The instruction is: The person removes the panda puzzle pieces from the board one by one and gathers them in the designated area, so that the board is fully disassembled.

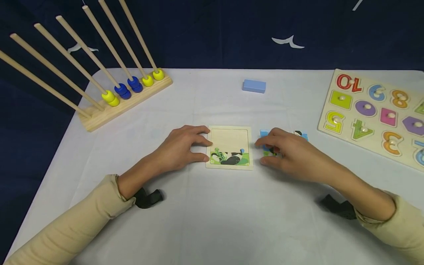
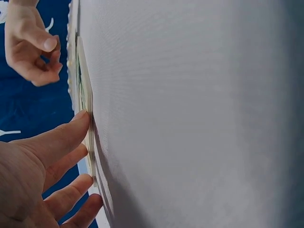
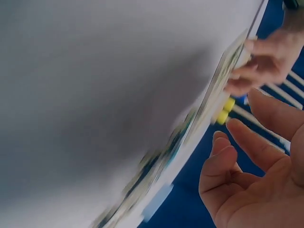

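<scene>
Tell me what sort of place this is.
Probably a play or learning area: a white-covered table bears a wooden bead counter, a number-and-shape board and a partly filled picture puzzle.

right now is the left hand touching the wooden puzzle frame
Touching. The left wrist view shows it: the left hand has its thumb tip against the edge of the wooden puzzle frame, with no gap between.
</scene>
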Available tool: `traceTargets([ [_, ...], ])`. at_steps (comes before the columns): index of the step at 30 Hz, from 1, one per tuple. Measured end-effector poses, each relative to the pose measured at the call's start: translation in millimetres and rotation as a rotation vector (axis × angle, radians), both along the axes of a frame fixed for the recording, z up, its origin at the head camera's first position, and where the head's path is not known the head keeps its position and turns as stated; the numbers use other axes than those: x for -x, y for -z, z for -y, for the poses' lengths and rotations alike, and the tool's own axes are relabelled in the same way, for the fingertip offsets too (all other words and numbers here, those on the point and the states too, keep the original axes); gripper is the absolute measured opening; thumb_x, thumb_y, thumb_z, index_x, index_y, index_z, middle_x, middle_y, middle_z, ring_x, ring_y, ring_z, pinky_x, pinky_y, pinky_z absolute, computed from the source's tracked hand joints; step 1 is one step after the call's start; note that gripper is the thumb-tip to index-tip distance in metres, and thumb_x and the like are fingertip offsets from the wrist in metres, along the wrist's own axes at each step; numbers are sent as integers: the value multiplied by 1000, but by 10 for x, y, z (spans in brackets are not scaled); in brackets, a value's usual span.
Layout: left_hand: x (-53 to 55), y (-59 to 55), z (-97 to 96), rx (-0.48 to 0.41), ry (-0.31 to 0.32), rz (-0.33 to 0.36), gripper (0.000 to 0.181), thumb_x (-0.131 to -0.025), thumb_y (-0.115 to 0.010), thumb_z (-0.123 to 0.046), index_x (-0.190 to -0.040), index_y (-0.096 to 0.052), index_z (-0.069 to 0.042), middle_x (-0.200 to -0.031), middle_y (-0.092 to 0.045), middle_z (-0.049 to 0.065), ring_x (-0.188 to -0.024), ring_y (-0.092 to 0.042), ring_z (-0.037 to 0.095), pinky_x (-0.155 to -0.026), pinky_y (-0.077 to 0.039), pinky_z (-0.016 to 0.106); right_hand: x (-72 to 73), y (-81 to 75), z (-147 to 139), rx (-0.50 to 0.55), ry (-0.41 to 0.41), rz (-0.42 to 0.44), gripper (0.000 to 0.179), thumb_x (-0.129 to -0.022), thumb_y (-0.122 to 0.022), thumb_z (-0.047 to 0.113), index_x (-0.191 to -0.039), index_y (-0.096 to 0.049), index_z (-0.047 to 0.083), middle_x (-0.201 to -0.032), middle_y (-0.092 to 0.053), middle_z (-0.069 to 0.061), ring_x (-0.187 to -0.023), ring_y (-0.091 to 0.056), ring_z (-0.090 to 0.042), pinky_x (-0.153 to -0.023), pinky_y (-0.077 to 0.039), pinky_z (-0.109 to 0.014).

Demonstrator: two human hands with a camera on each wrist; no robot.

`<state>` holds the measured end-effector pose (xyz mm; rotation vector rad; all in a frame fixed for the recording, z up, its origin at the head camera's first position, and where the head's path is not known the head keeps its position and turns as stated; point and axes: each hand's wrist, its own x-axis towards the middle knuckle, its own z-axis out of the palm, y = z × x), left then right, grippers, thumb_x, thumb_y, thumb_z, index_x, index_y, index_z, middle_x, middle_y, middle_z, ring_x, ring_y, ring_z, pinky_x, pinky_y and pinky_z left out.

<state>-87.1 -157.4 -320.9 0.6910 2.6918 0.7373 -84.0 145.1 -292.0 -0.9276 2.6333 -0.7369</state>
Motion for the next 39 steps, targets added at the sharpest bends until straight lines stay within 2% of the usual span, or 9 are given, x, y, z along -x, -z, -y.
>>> traceTargets([
  [7, 3, -23, 9, 8, 8, 6, 41, -81, -83, -25, -119, -73, -10, -143, -52, 5, -132, -44, 29, -107, -32, 53, 4, 80, 446, 35, -105, 60, 36, -88, -75, 14, -123, -67, 7, -100, -60, 0, -82, -53, -15, -71, -45, -34],
  [15, 12, -22, 15, -1, 12, 15, 41, -82, -82, -25, -119, -73, -10, -144, -51, 6, -134, -42, 29, -108, -31, 53, 48, 107, 756, -68, -182, 85, 46, -89, -75, 17, -131, -61, 2, -101, -56, -4, -82, -49, -17, -71, -43, -31],
  [23, 15, -24, 13, -7, 16, 18, 40, -82, -83, -26, -118, -73, -10, -143, -52, 6, -134, -42, 30, -108, -31, 53, 86, 131, 814, -104, -173, 112, 49, -88, -75, 15, -133, -60, 1, -98, -53, -5, -81, -47, -18, -70, -41, -31],
  [33, 6, -25, 21, -13, 14, 20, 40, -83, -82, -25, -119, -73, -10, -144, -51, 7, -135, -41, 30, -108, -29, 55, 87, 138, 802, -54, -152, 126, 44, -88, -73, 9, -130, -60, 5, -102, -57, -4, -86, -51, -18, -75, -45, -34],
  [39, 6, -19, 26, -31, 20, 11, 38, -83, -82, -25, -118, -74, -11, -143, -52, 7, -135, -42, 30, -108, -30, 56, 88, 142, 787, 7, -131, 125, 39, -86, -73, 3, -123, -61, 10, -95, -56, -3, -85, -51, -18, -74, -44, -36],
])
